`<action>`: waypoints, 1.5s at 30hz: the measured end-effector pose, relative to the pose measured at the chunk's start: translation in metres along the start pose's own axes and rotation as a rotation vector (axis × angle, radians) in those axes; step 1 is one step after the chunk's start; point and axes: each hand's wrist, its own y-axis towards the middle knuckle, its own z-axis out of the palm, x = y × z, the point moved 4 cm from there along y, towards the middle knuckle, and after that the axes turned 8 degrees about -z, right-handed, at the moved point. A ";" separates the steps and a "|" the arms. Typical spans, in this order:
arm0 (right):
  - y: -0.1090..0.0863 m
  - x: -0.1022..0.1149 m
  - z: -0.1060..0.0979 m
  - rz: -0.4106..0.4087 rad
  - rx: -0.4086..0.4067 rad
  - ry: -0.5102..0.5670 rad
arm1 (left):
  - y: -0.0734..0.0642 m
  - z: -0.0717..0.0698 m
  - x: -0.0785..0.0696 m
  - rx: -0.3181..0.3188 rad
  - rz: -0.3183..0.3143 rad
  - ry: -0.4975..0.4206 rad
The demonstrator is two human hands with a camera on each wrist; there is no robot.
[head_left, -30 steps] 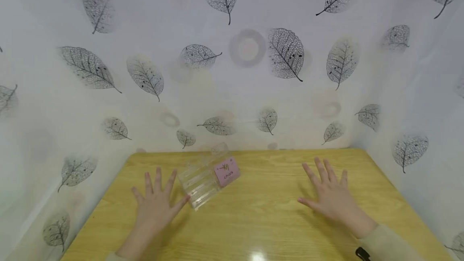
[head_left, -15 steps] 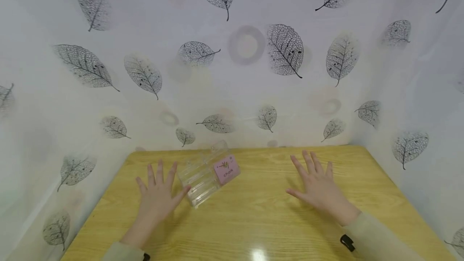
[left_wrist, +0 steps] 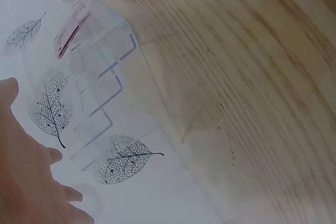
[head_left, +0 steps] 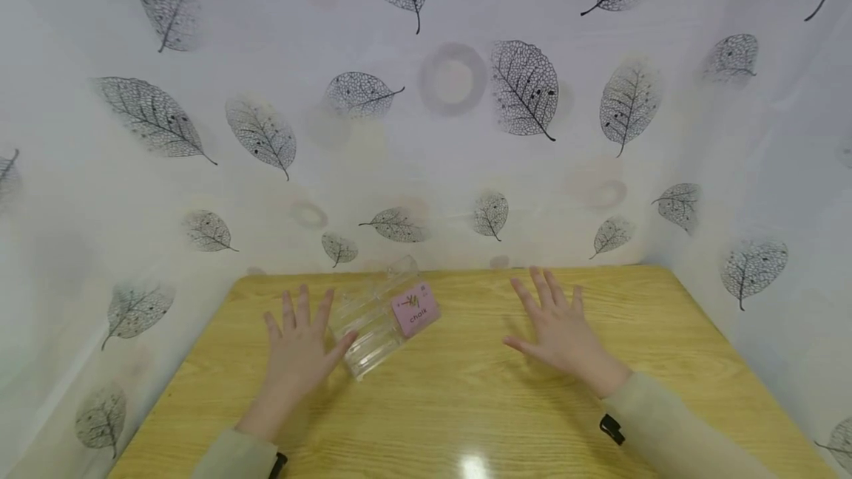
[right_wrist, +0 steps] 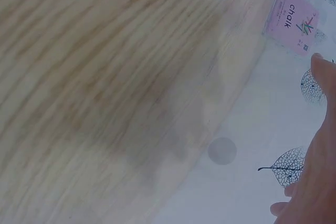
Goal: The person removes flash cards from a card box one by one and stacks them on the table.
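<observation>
The left hand (head_left: 296, 357), fingers spread wide, holds nothing; its thumb overlaps the left edge of a clear tray (head_left: 373, 350) on the tabletop (head_left: 466, 398). A pink card (head_left: 416, 310) sits at its right end. Farther right, the right hand (head_left: 566, 335), splayed, holds nothing.

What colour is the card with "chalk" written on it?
The card is pink, with dark lettering; it shows best in the head view.
</observation>
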 end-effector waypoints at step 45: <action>0.086 0.056 0.040 -0.152 0.058 0.043 | 0.027 0.020 -0.046 -0.035 0.071 -0.017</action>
